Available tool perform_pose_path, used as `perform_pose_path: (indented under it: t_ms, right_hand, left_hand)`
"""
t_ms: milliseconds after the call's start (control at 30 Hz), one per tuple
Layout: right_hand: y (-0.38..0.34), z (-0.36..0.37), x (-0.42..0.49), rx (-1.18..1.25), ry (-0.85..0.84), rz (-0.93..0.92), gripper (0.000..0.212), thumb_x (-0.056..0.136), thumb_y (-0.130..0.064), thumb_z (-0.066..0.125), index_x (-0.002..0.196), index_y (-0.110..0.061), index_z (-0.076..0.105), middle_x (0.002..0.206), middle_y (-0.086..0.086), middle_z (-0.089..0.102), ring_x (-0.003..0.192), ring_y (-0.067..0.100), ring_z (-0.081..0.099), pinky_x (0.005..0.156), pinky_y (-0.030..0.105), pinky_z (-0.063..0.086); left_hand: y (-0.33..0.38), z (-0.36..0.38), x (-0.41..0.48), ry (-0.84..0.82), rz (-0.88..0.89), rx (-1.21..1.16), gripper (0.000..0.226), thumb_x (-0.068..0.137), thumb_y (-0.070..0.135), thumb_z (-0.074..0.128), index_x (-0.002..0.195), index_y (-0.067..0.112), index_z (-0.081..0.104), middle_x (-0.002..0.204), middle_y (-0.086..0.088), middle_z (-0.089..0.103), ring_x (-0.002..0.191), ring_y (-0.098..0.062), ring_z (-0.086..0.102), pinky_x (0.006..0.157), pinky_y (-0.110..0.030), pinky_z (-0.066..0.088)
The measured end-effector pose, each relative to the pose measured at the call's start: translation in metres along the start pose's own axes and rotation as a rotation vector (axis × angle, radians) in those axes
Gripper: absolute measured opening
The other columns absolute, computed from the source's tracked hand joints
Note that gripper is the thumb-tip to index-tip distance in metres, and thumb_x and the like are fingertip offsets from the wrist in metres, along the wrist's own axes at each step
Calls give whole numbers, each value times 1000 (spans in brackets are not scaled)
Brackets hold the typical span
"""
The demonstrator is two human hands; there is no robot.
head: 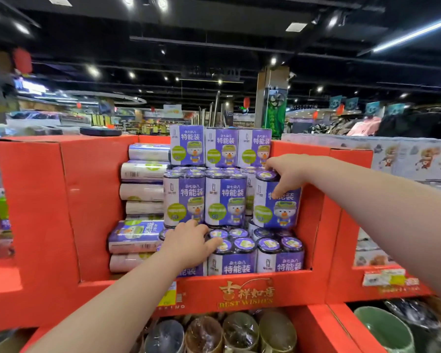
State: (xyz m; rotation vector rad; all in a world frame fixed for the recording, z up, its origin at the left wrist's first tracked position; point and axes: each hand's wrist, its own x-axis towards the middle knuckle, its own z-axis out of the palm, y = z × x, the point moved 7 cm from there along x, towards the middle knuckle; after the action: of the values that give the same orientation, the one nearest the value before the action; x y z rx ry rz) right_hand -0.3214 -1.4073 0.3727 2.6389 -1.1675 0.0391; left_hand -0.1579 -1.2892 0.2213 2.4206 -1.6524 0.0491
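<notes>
At the right end of the middle tier in a red display bin (242, 289), the right-end pack (278, 210) stands upright. It is a purple-and-white shrink-wrapped bundle of rolls with a cartoon figure on its front. The right hand (287, 174) holds it by the upper edge, with the fingers curled over the dark roll tops and the thumb pressed down on the printed front face. This pack sits slightly askew from the two middle packs (204, 198) to its left and close against the bin's right wall.

One tier down, at the front, the left hand (189, 242) lies palm down on top of the lower-left pack (190, 271). Its fingers are relaxed and spread over the roll ends and the thumb reaches out to the right; it grips nothing. The fingertips come up against the foot of the middle tier. Two more lower packs (255, 261) stand just beside it, filling the front row behind the bin's low front lip.

Above, three top packs (220, 146) line the back of the stack. To the left, more of the same packs lie on their sides in a pile, the side-lying packs (141, 192), against the bin's inner wall. A yellow price tag (169, 294) hangs on the front lip, partly behind the left forearm. Below the bin, an open red tray holds plastic-wrapped cups (239, 332), and a green bowl (382, 329) sits further right. Store aisles beyond are blurred.
</notes>
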Motion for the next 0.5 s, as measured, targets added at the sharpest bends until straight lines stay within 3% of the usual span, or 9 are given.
perform_pose_path:
  t_ms: [200, 400, 500]
  right_hand:
    - [2, 23, 25, -22, 59, 2, 67, 77, -41, 76, 127, -10, 45, 129, 12, 54, 115, 33, 53, 94, 43, 46]
    - [-13, 29, 33, -149, 15, -68, 87, 72, -37, 81, 143, -16, 35, 136, 11, 42, 121, 34, 49, 96, 42, 47]
    - [-13, 30, 33, -233, 68, -60, 80, 75, -34, 79, 141, -19, 36, 135, 8, 43, 120, 31, 49, 86, 39, 49]
  left_hand:
    - [1, 1, 2, 26, 10, 31, 58, 94, 62, 34, 135, 24, 49, 130, -6, 47, 122, -29, 44, 98, -43, 38]
    - [0, 1, 2, 29, 8, 29, 58, 93, 62, 34, 134, 23, 49, 129, -5, 47, 122, -28, 44, 99, -44, 37]
    - [0, 1, 1, 43, 7, 33, 58, 94, 61, 33, 135, 23, 49, 129, -5, 47, 122, -27, 43, 99, -44, 36]
